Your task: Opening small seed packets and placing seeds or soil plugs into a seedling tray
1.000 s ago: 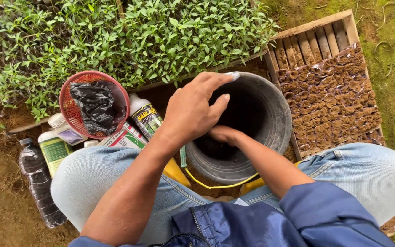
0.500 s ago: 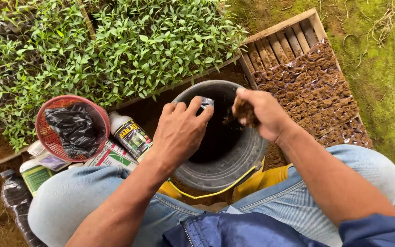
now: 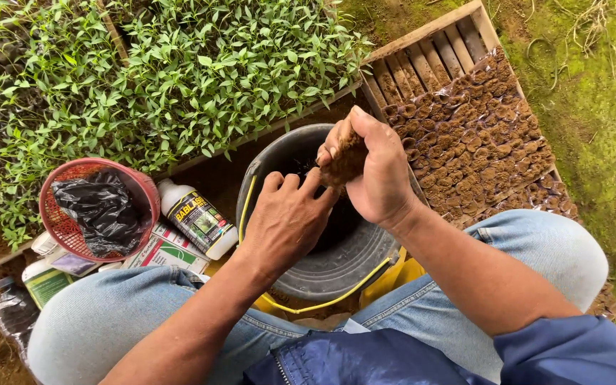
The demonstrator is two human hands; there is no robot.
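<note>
Now that the clump of brown soil [image 3: 344,162] has come up out of the grey bucket [image 3: 336,267], my right hand [image 3: 372,175] is closed around it above the rim. It looks crumbly and dark, pressed against my left hand [image 3: 286,221], whose curled fingers pinch something I cannot make out. Just beyond lies the wooden tray [image 3: 429,43] of filled soil pots.

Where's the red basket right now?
In the head view the red basket sits at the left, holding a black plastic bag, just below the seedlings and beside the white bottle.
</note>
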